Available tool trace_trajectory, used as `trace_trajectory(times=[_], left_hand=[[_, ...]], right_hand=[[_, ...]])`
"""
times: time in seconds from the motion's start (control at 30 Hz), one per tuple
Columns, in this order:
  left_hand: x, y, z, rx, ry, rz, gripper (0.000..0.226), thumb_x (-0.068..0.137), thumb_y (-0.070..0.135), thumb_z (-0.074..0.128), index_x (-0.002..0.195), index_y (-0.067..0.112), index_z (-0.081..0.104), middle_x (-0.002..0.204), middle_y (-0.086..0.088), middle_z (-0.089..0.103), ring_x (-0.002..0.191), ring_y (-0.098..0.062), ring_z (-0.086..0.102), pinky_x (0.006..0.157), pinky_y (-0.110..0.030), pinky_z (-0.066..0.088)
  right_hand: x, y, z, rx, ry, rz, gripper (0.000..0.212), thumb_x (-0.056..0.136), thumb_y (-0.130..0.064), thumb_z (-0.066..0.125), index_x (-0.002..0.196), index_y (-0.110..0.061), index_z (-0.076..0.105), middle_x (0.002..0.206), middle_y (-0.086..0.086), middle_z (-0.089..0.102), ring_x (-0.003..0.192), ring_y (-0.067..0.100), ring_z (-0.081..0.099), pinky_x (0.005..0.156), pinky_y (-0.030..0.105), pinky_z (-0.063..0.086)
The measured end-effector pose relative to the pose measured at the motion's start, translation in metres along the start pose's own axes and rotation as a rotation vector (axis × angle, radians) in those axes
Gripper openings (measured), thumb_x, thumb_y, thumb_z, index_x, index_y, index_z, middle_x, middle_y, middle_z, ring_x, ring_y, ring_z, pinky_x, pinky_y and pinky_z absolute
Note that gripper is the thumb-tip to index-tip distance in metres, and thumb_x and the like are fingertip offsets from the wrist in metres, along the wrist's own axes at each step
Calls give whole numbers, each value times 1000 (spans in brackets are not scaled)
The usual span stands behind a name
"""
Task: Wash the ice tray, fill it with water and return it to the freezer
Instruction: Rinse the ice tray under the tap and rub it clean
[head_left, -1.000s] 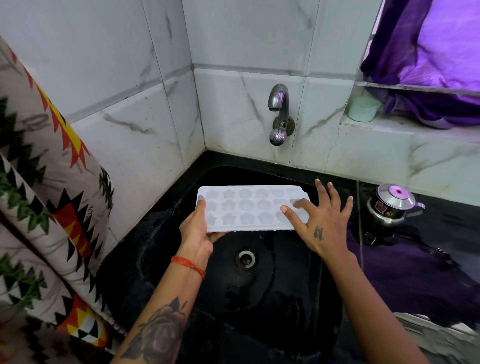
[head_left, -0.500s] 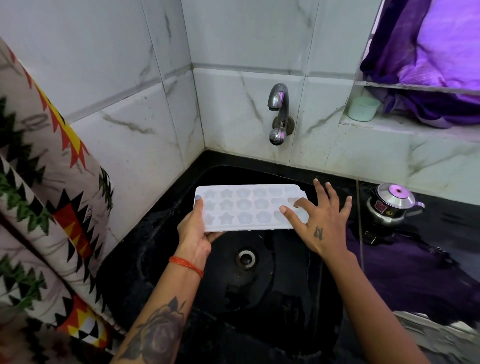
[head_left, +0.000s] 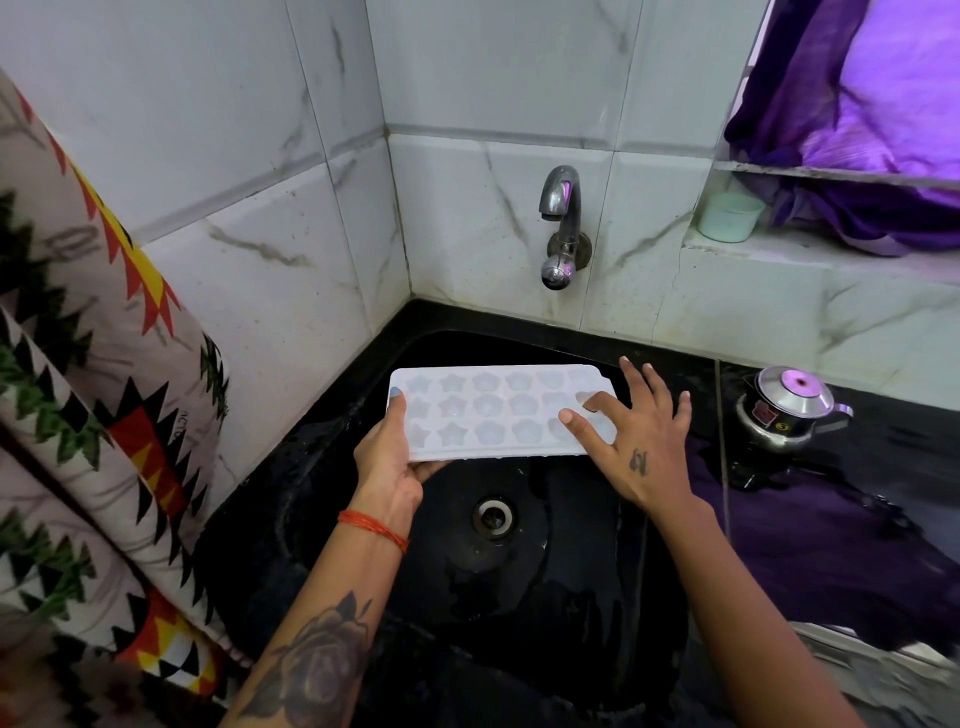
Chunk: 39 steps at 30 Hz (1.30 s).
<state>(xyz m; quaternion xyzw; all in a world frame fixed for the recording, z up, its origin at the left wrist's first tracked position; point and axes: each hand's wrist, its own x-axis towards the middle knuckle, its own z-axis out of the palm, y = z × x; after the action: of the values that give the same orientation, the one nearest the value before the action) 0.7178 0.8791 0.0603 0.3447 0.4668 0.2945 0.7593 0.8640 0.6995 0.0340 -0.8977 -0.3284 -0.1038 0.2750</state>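
1. White ice tray (head_left: 498, 413) with star and flower moulds is held level above black sink (head_left: 571, 597), below tap (head_left: 561, 228)
2. Left hand (head_left: 392, 457) grasps its left end
3. Right hand (head_left: 631, 441), fingers spread, rests on its right end

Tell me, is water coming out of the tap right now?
No, it's off. No stream falls from the tap spout to the ice tray held over the black sink.

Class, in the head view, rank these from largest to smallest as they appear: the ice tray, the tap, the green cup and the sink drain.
1. ice tray
2. tap
3. green cup and sink drain: they look alike in size, and the cup stands farther off, so unranked.
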Motion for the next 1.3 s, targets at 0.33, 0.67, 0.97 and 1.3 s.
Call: trace_trajectory(times=[0.33, 0.67, 0.97, 1.3], left_hand=[[-2, -1, 1, 6, 0, -5, 24, 89, 39, 63, 87, 15, 63, 81, -5, 69, 70, -21, 67, 50, -37, 55], [-3, 1, 2, 12, -1, 2, 24, 89, 39, 63, 87, 15, 63, 82, -5, 68, 70, -21, 67, 50, -36, 56], [-5, 0, 5, 10, 1, 5, 24, 90, 38, 62, 87, 14, 62, 82, -6, 68, 71, -22, 66, 54, -40, 55], [-8, 1, 6, 23, -3, 15, 25, 89, 38, 62, 87, 13, 63, 80, -6, 68, 70, -22, 67, 56, -38, 56]], right_hand=[[-1, -2, -2, 27, -76, 52, 75, 72, -81, 19, 113, -37, 64, 157, 7, 22, 146, 24, 6, 114, 56, -2], [0, 1, -2, 6, -48, 19, 68, 73, -79, 24, 96, -31, 66, 154, 9, 28, 146, 27, 10, 113, 57, -1], [3, -12, -5, 7, 40, -46, 65, 80, -75, 26, 106, -26, 60, 153, 9, 31, 145, 28, 16, 113, 57, 4], [1, -23, 3, -97, -27, -103, 78, 76, -83, 12, 107, -37, 67, 154, 9, 29, 145, 30, 11, 112, 59, -4]])
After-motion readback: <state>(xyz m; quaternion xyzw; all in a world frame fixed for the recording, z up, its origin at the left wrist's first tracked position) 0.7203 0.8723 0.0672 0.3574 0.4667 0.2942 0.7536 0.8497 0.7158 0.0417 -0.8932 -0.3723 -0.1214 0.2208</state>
